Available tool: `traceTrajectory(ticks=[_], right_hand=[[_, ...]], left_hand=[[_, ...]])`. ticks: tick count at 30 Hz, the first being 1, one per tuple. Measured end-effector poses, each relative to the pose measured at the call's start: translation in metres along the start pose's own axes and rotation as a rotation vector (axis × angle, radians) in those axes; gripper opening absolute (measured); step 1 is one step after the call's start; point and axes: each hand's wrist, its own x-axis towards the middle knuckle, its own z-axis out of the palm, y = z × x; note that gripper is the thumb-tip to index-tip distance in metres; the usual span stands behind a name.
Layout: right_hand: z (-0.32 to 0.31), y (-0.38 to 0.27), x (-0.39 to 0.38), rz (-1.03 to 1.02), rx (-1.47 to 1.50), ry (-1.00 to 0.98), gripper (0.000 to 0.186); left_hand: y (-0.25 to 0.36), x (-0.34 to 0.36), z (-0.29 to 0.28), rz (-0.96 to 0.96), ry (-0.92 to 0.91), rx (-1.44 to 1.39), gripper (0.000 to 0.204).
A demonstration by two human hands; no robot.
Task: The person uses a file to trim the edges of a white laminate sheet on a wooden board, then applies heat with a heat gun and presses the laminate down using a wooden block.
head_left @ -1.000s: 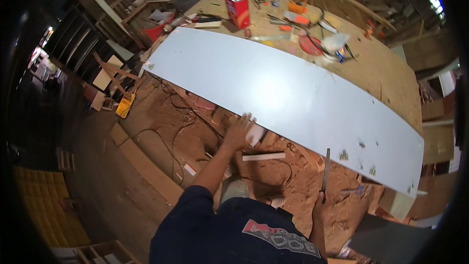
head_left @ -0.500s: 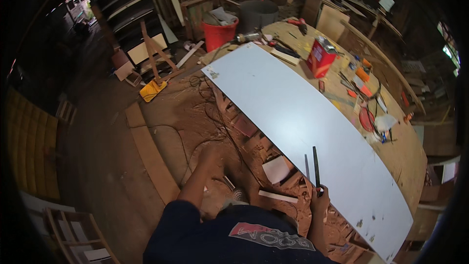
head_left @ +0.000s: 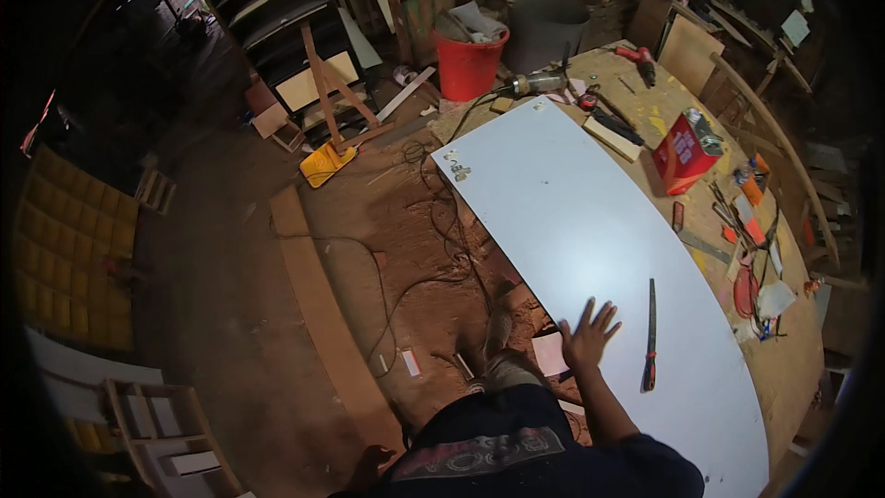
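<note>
A long white board (head_left: pixel 590 212) lies across the front of a plywood workbench (head_left: pixel 788 364), with small worn patches near its far-left corner. My right hand (head_left: pixel 590 337) rests open on the board’s inner edge, fingers spread. Just right of it lies a metal file (head_left: pixel 651 332) with a black and orange handle, no longer held. My left hand (head_left: pixel 374 461) hangs low at the bottom, beside my dark shirt; it is dim, and its fingers are not clear.
On the bench are a red can (head_left: pixel 682 157), a red power tool (head_left: pixel 641 65) and scattered hand tools. A red bucket (head_left: pixel 466 65), a yellow object (head_left: pixel 323 166), cables and a brown plank (head_left: pixel 323 304) stand or lie around the sawdust-covered floor. Shelving (head_left: pixel 258 0) is behind.
The view has swung leftward along the board. My right hand has set the file down and spread on the board. My left hand has left the edge and dropped low.
</note>
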Motion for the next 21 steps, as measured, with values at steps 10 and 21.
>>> traceTrajectory(ticks=[10,21], right_hand=[[0.035,-0.234,0.178,-0.708,0.249,-0.004,0.09],[0.07,-0.356,0.333,-0.516,0.281,0.159,0.075]], left_hand=[[0.157,0.092,-0.176,0.103,0.178,-0.546,0.042],[0.369,0.085,-0.386,0.436,0.578,-0.42,0.052]])
